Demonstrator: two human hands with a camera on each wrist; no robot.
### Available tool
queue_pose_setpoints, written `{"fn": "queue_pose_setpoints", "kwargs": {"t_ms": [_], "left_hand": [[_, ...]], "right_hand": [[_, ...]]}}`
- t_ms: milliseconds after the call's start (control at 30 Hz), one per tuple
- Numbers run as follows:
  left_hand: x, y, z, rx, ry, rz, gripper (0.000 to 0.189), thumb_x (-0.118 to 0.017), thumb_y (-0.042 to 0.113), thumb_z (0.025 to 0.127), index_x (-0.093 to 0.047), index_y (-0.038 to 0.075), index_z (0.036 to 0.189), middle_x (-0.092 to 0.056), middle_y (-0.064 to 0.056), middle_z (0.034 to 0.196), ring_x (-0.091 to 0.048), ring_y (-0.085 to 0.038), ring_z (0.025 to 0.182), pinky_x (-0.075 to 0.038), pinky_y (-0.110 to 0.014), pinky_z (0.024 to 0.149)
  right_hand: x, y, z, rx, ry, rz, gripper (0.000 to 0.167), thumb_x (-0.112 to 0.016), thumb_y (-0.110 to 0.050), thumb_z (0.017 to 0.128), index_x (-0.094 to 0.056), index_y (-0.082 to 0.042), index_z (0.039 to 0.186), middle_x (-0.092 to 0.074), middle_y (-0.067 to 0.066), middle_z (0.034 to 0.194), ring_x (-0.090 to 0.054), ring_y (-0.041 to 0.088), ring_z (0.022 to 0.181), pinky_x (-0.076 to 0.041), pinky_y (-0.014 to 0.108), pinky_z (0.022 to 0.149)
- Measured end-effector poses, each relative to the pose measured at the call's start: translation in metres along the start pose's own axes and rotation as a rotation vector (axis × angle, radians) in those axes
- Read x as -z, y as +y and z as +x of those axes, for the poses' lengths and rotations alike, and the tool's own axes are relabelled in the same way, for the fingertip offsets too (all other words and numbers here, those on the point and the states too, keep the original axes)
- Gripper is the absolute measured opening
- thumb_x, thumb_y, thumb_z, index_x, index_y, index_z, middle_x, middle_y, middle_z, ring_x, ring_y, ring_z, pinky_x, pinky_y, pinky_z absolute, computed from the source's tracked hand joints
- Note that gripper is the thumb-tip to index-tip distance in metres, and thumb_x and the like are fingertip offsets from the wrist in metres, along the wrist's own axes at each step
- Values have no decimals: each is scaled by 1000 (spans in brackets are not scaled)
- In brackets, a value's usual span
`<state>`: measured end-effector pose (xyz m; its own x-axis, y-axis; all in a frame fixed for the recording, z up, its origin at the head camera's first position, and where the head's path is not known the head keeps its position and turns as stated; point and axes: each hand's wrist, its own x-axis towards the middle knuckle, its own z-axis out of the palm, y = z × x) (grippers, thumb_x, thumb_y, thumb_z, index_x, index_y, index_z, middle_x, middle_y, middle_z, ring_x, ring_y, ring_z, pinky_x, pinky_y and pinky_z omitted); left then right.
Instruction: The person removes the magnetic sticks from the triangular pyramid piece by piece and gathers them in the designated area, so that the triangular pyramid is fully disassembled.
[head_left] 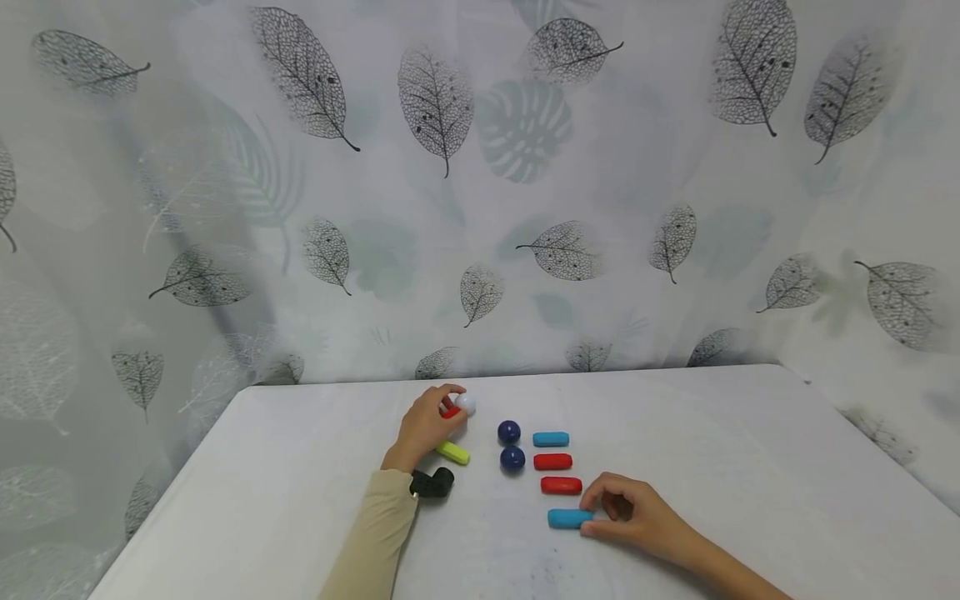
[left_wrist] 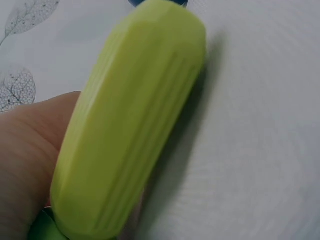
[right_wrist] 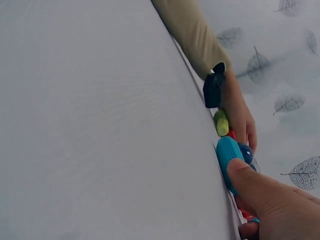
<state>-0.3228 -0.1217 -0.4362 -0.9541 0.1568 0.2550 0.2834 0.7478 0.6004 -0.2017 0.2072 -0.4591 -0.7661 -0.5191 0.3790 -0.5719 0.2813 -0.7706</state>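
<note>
My left hand [head_left: 429,425] reaches to the far side of the table, thumb and forefinger around a small white ball [head_left: 467,405]. A red stick [head_left: 450,412] shows between that hand's fingers, beside the ball. Just below the palm lies a yellow-green grooved stick [head_left: 453,452], which fills much of the left wrist view. Nearer the front, my right hand [head_left: 641,515] pinches the right end of a blue grooved stick [head_left: 569,518] between thumb and fingers. In the right wrist view, the thumb presses on this blue stick [right_wrist: 228,160].
Two dark blue balls [head_left: 511,446] sit mid-table. To their right, another blue stick [head_left: 551,439] and two red sticks [head_left: 557,472] form a column above the held blue stick. A leaf-print cloth [head_left: 480,208] hangs behind the white table [head_left: 285,500].
</note>
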Motion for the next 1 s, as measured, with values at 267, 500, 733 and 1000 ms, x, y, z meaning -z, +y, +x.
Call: {"fn": "queue_pose_setpoints", "kwargs": {"t_ms": [267, 500, 733, 1000], "left_hand": [[2, 4, 0, 9, -19, 10, 38, -69, 21, 87, -64, 16, 125, -63, -3, 93, -57, -18, 83, -46, -33, 68], [1, 2, -2, 40, 27, -40, 30, -71, 22, 87, -63, 7, 111, -67, -7, 98, -62, -22, 89, -50, -38, 77], [-1, -4, -10, 51, 83, -188, 23, -74, 19, 86, -63, 4, 100, -68, -9, 94, -62, -21, 87, -50, -36, 80], [-1, 0, -13, 90, 156, -423, 17, -74, 13, 85, -65, 3, 96, -70, -12, 97, -65, -15, 75, -51, -22, 68]], "right_hand": [[0, 0, 1, 69, 17, -49, 21, -77, -13, 83, -67, -14, 101, -64, -3, 88, -49, 11, 64, -41, 22, 51], [0, 0, 0, 64, 25, -24, 18, -75, -11, 85, -67, -12, 101, -65, 1, 89, -50, 12, 67, -41, 22, 53], [-1, 0, -1, 49, 28, 8, 16, -71, -4, 87, -67, -10, 102, -65, 5, 90, -51, 10, 71, -41, 25, 53], [0, -2, 0, -46, 21, 5, 11, -63, -9, 94, -68, -9, 104, -64, -2, 90, -54, 9, 73, -47, 21, 60]]}}
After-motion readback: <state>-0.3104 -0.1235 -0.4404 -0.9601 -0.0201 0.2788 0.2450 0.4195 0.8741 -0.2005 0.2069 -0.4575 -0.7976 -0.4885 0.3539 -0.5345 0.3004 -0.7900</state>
